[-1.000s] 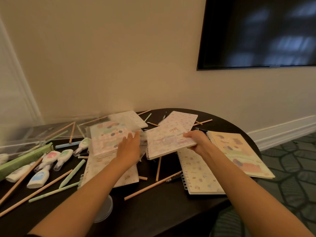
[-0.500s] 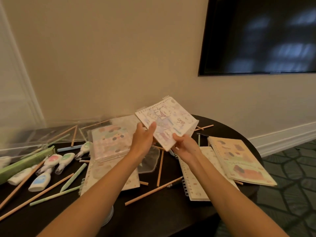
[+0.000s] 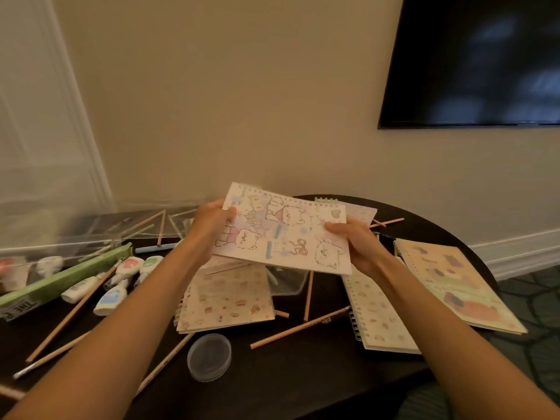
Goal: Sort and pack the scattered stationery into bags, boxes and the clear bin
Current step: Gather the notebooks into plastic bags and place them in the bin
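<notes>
Holding a cat-print notebook (image 3: 281, 237) tilted above the table (image 3: 303, 383), both hands grip its side edges. The left hand (image 3: 209, 228) curls round the left edge, thumb on the cover. The right hand (image 3: 360, 247) pinches the right edge, thumb on top, fingers beneath. Under it lie other notebooks (image 3: 227, 298) and scattered pencils (image 3: 300, 328); the clear bin (image 3: 60, 234) sits well apart at the left
</notes>
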`<state>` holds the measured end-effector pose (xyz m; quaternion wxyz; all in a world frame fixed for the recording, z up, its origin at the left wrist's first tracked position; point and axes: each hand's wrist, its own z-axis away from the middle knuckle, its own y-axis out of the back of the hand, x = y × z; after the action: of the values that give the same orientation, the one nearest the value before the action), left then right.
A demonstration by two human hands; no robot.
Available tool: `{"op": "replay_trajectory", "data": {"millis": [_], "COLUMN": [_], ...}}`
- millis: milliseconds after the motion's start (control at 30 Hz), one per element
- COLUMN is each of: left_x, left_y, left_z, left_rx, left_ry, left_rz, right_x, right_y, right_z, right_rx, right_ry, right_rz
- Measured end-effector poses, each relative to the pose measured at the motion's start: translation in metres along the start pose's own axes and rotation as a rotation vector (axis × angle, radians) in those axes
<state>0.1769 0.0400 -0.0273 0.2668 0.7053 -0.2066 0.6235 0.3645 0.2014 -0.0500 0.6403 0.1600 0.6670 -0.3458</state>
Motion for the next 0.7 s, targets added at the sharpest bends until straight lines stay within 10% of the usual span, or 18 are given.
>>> {"op": "replay_trajectory", "data": {"millis": [167, 367, 533, 700], "left_x": [-0.012, -0.057, -0.054, -0.031], "left_y": [0.012, 0.021, 0.012, 0.011], "left_z": [-0.011, -0.005, 0.000, -0.004], "left_rx": [-0.012, -0.488, -0.212, -0.066], "left_ry": [-0.012, -0.066, -0.299, -0.361], "left_rz": [-0.205, -1.375, -1.349, -1.239], "right_x": [-0.003, 0.003, 0.001, 0.002], "right_y": [0.007, 0.016, 0.024, 0.018], "right_z": [-0.005, 0.012, 0.024, 0.023], "right_rx": [0.245, 0.245, 0.037, 0.279], "right_ry": [-0.011, -0.212, -0.358, -0.293], "right_rz": [-0.166, -0.177, -0.063, -0.050]}}
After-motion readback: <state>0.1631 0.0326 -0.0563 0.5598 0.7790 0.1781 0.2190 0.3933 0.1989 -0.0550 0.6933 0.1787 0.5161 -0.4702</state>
